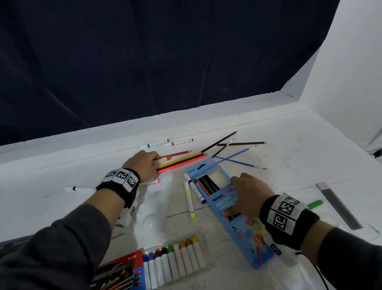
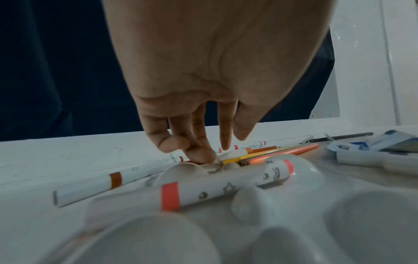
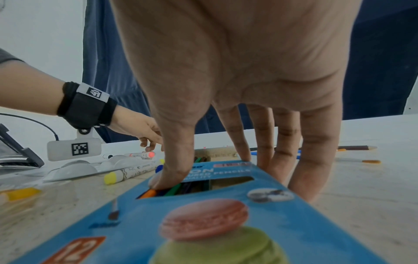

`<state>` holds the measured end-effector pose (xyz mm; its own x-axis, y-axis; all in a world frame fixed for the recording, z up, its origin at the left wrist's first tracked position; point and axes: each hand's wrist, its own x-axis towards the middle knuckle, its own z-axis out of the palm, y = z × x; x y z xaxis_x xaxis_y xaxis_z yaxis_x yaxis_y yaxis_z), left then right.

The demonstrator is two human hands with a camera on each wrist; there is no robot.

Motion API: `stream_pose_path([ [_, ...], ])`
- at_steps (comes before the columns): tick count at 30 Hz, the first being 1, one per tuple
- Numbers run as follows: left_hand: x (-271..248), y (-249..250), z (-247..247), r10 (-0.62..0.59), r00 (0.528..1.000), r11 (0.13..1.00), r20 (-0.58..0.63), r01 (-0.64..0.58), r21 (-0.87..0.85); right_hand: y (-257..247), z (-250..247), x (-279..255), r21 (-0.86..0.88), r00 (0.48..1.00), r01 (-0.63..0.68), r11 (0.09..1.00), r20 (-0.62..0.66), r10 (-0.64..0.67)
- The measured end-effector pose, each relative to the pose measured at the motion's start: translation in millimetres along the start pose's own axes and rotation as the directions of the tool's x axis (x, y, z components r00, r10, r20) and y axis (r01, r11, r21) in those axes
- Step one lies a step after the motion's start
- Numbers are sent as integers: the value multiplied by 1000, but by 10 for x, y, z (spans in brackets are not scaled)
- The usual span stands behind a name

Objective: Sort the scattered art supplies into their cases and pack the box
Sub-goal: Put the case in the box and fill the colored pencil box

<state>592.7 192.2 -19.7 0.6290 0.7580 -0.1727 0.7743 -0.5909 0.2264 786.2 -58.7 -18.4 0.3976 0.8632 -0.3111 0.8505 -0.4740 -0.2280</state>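
Several loose coloured pencils [image 1: 180, 161], red, yellow, black and neon pink, lie side by side behind the palette. My left hand [image 1: 147, 162] reaches over their blunt ends. In the left wrist view its fingers [image 2: 201, 151] point down and touch the pencil ends [image 2: 278, 153], with the thumb held apart. My right hand [image 1: 245, 192] grips the blue Ninso pencil box [image 1: 225, 209], which lies flat with its top flap open. The thumb [image 3: 167, 175] presses at the box's window [image 3: 226, 223] over the pencils inside, and the fingers [image 3: 305, 160] run down the far edge.
A white palette [image 1: 154, 208] lies under my left forearm with a pink-banded marker [image 2: 226, 187] on it. Markers [image 1: 191, 198], paint brushes [image 1: 240, 161], dark pencils [image 1: 224, 140], a pastel tray [image 1: 172, 262], a red and blue colour box [image 1: 116, 281] and a ruler [image 1: 338, 203] lie around.
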Motion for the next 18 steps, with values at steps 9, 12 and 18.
stream_pose_path([
  [9, 265, 124, -7, -73, 997, 996, -7, 73, 50, 38, 13, 18, 20, 1000, -4, 1000, -24, 5],
  [12, 251, 130, -81, -73, 997, 997, -7, 73, 13, 33, -18, 33, 20, 1000, -7, 1000, -16, 7],
  [18, -151, 169, -303, -65, 970, 958, -234, -5, -288, 28, -22, 0, 13, 1000, 7, 1000, -7, -7],
])
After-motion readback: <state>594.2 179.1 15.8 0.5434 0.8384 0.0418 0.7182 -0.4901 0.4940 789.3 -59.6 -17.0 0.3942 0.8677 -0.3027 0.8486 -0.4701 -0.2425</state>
